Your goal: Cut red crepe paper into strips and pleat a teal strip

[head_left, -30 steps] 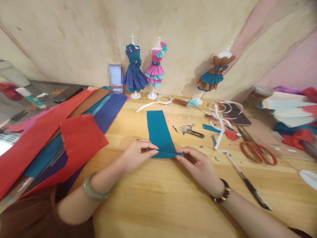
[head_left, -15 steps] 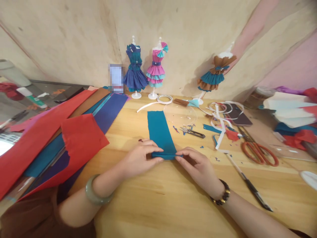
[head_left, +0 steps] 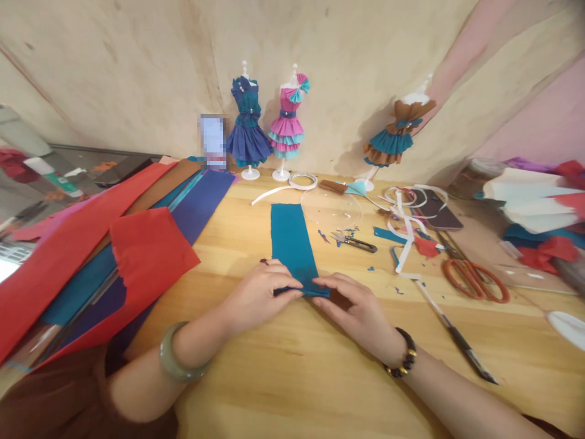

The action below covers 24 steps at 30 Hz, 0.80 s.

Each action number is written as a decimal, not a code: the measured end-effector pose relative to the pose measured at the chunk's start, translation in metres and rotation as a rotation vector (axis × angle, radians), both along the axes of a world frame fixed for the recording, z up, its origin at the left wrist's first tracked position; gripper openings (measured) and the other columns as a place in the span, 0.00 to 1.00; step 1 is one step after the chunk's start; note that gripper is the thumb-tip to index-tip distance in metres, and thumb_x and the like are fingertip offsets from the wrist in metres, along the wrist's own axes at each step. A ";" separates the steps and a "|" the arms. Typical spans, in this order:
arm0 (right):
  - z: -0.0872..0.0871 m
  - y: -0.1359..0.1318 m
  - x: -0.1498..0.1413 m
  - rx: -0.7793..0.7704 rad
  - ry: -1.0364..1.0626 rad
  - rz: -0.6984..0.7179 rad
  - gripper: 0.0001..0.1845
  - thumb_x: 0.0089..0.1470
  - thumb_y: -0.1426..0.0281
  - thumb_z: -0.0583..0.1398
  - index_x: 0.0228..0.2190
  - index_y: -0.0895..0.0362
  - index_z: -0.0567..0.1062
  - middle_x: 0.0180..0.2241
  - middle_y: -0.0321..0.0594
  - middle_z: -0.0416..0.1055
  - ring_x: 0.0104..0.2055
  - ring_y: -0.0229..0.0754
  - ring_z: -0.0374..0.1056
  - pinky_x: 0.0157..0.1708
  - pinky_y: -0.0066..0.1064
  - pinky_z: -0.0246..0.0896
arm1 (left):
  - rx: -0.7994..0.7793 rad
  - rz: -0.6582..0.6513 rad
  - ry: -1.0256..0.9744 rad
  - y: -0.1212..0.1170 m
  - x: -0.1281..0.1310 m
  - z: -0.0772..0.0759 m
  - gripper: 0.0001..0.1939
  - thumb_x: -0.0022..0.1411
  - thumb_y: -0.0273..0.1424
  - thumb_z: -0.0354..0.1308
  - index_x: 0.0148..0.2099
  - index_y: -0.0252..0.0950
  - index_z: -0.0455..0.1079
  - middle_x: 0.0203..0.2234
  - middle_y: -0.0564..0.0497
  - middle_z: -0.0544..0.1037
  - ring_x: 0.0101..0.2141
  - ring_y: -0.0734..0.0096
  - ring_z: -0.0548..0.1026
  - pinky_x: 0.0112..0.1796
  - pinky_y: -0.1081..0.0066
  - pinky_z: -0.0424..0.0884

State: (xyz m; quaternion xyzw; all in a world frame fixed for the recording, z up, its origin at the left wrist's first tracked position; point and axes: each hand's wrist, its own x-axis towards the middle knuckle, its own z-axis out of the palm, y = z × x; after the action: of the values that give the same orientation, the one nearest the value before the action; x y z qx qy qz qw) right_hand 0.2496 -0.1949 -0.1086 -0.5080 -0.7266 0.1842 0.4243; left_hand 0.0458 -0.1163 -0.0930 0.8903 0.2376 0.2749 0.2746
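Note:
A strip of teal crepe paper [head_left: 292,235] lies on the wooden table, its near end folded into a narrow pleat. My left hand [head_left: 262,292] pinches the left end of that fold between thumb and fingers. On the right, my right hand [head_left: 356,302] grips the fold's other side, fingertips on top and thumb at the near edge. Small thread snips [head_left: 354,242] rest just beyond my right hand, among tiny paper scraps.
Red crepe paper [head_left: 153,250] and other coloured strips are heaped at the left. Orange-handled scissors [head_left: 475,280], a pen [head_left: 466,344] and curled white tape [head_left: 404,250] lie at the right. Three small dress forms [head_left: 249,131] in paper dresses stand along the wall.
My right hand has slid slightly left along the fold, closer to my left hand. The pleat at the near end now looks a little tilted. Both hands still hold the paper.

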 end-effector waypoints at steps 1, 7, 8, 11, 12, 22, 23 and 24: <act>0.000 0.000 0.000 -0.003 0.004 0.004 0.10 0.55 0.70 0.62 0.41 0.54 0.76 0.34 0.40 0.75 0.34 0.39 0.71 0.34 0.30 0.68 | -0.001 -0.001 -0.001 0.000 0.000 0.000 0.07 0.62 0.30 0.59 0.39 0.37 0.78 0.30 0.50 0.80 0.36 0.69 0.74 0.39 0.69 0.69; 0.000 -0.002 0.001 -0.015 0.041 0.013 0.06 0.57 0.72 0.60 0.37 0.55 0.78 0.31 0.41 0.75 0.33 0.39 0.71 0.33 0.30 0.68 | -0.015 -0.001 -0.033 -0.001 0.000 0.001 0.07 0.62 0.29 0.58 0.37 0.37 0.78 0.29 0.51 0.80 0.34 0.70 0.75 0.38 0.69 0.69; 0.000 -0.002 0.001 -0.015 0.044 0.016 0.06 0.57 0.72 0.60 0.36 0.55 0.78 0.31 0.41 0.75 0.33 0.39 0.71 0.33 0.30 0.68 | -0.019 -0.001 -0.036 0.000 0.000 0.001 0.07 0.62 0.29 0.58 0.37 0.37 0.78 0.29 0.51 0.80 0.34 0.70 0.75 0.39 0.69 0.69; 0.000 -0.001 0.001 -0.002 0.060 0.026 0.07 0.58 0.71 0.60 0.36 0.55 0.79 0.30 0.41 0.74 0.32 0.39 0.71 0.32 0.30 0.68 | -0.011 -0.008 -0.049 0.000 0.000 0.001 0.07 0.62 0.28 0.58 0.36 0.38 0.78 0.29 0.51 0.80 0.34 0.70 0.74 0.39 0.68 0.68; 0.000 0.000 0.000 0.007 0.064 0.028 0.07 0.58 0.71 0.60 0.36 0.55 0.79 0.30 0.40 0.74 0.32 0.39 0.71 0.31 0.30 0.68 | -0.004 -0.011 -0.053 0.000 0.000 0.002 0.07 0.61 0.28 0.58 0.36 0.38 0.78 0.28 0.51 0.80 0.33 0.70 0.74 0.39 0.68 0.68; 0.000 -0.001 -0.002 0.063 -0.053 0.050 0.21 0.54 0.67 0.63 0.50 0.50 0.73 0.43 0.45 0.73 0.45 0.45 0.69 0.45 0.39 0.68 | 0.043 -0.029 0.030 -0.007 0.003 0.004 0.07 0.61 0.26 0.56 0.34 0.37 0.76 0.29 0.52 0.79 0.34 0.69 0.73 0.42 0.66 0.65; 0.000 0.000 -0.003 0.071 -0.064 0.065 0.19 0.55 0.67 0.63 0.50 0.50 0.74 0.42 0.45 0.74 0.44 0.45 0.69 0.43 0.39 0.68 | 0.046 -0.039 0.045 -0.008 0.003 0.005 0.07 0.61 0.26 0.56 0.34 0.37 0.76 0.29 0.52 0.79 0.35 0.70 0.73 0.43 0.66 0.65; -0.001 0.000 -0.004 0.079 -0.068 0.078 0.16 0.56 0.67 0.62 0.47 0.50 0.75 0.39 0.44 0.74 0.42 0.44 0.69 0.41 0.38 0.68 | 0.049 -0.045 0.057 -0.008 0.004 0.005 0.07 0.61 0.26 0.56 0.33 0.37 0.76 0.29 0.52 0.79 0.35 0.70 0.73 0.43 0.66 0.64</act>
State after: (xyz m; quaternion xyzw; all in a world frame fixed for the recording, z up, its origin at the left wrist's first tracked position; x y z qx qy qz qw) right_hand 0.2459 -0.1952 -0.1091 -0.4680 -0.7666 0.1544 0.4116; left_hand 0.0496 -0.1247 -0.0881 0.9093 0.2187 0.2489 0.2520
